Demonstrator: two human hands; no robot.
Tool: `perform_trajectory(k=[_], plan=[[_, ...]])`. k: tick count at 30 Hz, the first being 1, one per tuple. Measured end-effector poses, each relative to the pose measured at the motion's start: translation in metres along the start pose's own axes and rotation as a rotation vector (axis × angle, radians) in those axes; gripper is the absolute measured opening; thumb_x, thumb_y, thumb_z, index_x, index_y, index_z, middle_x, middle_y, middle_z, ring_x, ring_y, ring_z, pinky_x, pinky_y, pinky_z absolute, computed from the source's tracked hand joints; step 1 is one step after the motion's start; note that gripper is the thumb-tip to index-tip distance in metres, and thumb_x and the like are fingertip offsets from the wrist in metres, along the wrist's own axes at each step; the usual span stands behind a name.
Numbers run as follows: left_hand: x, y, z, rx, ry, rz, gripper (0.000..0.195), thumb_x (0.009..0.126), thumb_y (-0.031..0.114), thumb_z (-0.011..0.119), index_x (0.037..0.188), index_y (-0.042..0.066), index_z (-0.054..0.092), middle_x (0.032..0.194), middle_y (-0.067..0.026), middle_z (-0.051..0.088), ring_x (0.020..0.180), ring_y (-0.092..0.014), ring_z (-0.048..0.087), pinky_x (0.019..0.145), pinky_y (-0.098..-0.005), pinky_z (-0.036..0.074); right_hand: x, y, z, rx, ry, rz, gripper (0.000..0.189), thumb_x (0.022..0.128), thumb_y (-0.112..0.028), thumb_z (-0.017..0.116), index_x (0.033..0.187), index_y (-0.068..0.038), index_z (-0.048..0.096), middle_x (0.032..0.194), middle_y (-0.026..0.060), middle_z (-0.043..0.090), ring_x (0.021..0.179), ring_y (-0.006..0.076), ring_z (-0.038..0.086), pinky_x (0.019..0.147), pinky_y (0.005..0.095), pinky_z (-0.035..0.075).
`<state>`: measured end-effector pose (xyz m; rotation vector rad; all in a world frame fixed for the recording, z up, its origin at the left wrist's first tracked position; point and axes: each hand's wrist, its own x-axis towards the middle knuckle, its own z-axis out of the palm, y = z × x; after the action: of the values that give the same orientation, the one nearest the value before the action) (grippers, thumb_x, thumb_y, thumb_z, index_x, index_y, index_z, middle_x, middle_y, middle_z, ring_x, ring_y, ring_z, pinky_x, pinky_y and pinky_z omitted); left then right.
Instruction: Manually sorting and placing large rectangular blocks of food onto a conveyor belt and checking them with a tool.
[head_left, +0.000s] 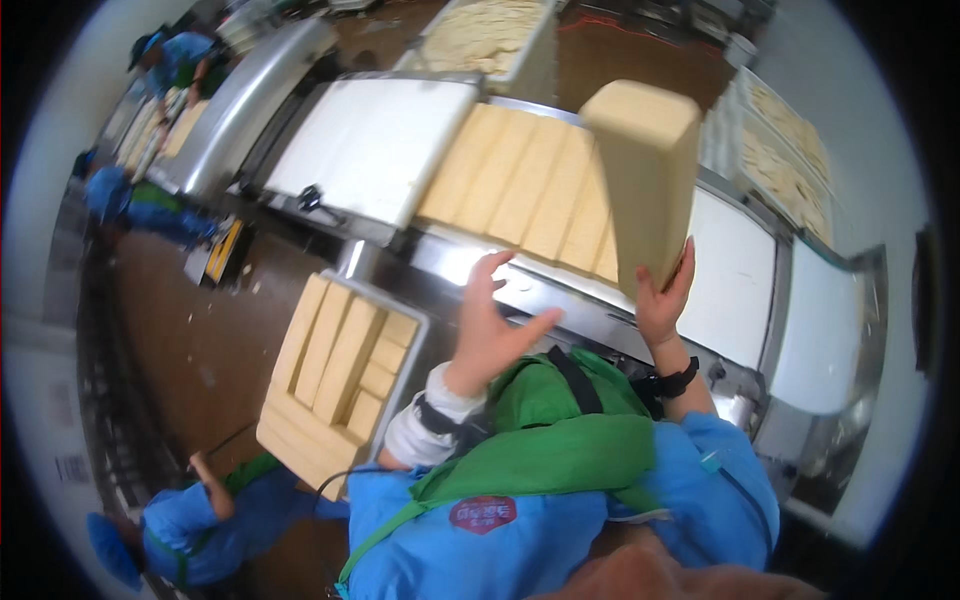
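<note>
My right hand (664, 304) grips the near end of a long pale-yellow food block (649, 202). That block is tilted up above the conveyor, and motion blurs it slightly. Beneath it and to the left, several matching blocks (510, 180) lie side by side across the line. My left hand (495, 322) hangs in front of the row's near metal edge, thumb and fingers spread, holding nothing. To the left of that hand, a grey bin (418, 352) holds long and shorter pale-yellow blocks (341, 360).
White belt sections flank the row on the left (367, 142) and right (727, 262). A curved metal hood (247, 105) spans the line's far left. Beyond stand a tub (536, 64) of flat pale pieces and white crates (731, 161). One person (202, 525) is at lower left; others work upper left.
</note>
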<state>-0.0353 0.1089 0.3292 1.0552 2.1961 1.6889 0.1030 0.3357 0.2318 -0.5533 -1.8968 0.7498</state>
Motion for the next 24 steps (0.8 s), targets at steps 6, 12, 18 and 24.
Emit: perform_trajectory(k=[6, 12, 18, 24], plan=[[-0.029, -0.084, 0.01, 0.134, 0.035, -0.194, 0.055, 0.08, 0.017, 0.08, 0.124, 0.0, 0.052, 0.124, -0.0133, 0.05, 0.114, -0.024, 0.053, 0.091, -0.0366, 0.048, 0.019, 0.133, -0.07, 0.401, 0.075, 0.619, 0.06, 0.101, -0.021, 0.057, 0.15, 0.001, 0.03, 0.136, 0.0134, 0.054, 0.125, 0.0204, 0.052, 0.106, 0.0333, 0.039], [-0.069, -0.135, -0.012, 0.014, 0.199, -0.398, 0.049, 0.082, 0.018, 0.078, 0.121, 0.0, 0.055, 0.12, -0.0143, 0.053, 0.109, -0.025, 0.055, 0.086, -0.0343, 0.05, 0.004, 0.228, -0.066, 0.39, -0.328, 1.047, 0.052, 0.102, -0.035, 0.053, 0.14, 0.0, 0.046, 0.128, 0.0115, 0.061, 0.107, 0.019, 0.062, 0.091, 0.033, 0.05], [-0.099, -0.204, -0.04, 0.286, 0.254, -0.446, 0.047, 0.082, 0.023, 0.077, 0.118, -0.001, 0.059, 0.117, -0.0176, 0.056, 0.106, -0.029, 0.057, 0.088, -0.039, 0.05, 0.056, 0.208, -0.047, -0.475, -0.629, 0.961, 0.068, 0.095, -0.049, 0.057, 0.142, 0.0, 0.045, 0.137, 0.0202, 0.052, 0.124, 0.0301, 0.051, 0.098, 0.0439, 0.045], [-0.138, -0.323, -0.129, 0.512, 0.285, -0.788, 0.057, 0.077, 0.035, 0.077, 0.114, -0.005, 0.063, 0.112, -0.0255, 0.063, 0.108, -0.038, 0.06, 0.094, -0.0438, 0.048, 0.006, 0.118, 0.057, -0.845, -0.71, -0.013, 0.082, 0.09, -0.056, 0.057, 0.15, -0.004, 0.034, 0.15, 0.027, 0.034, 0.142, 0.0412, 0.028, 0.117, 0.0521, 0.019]])
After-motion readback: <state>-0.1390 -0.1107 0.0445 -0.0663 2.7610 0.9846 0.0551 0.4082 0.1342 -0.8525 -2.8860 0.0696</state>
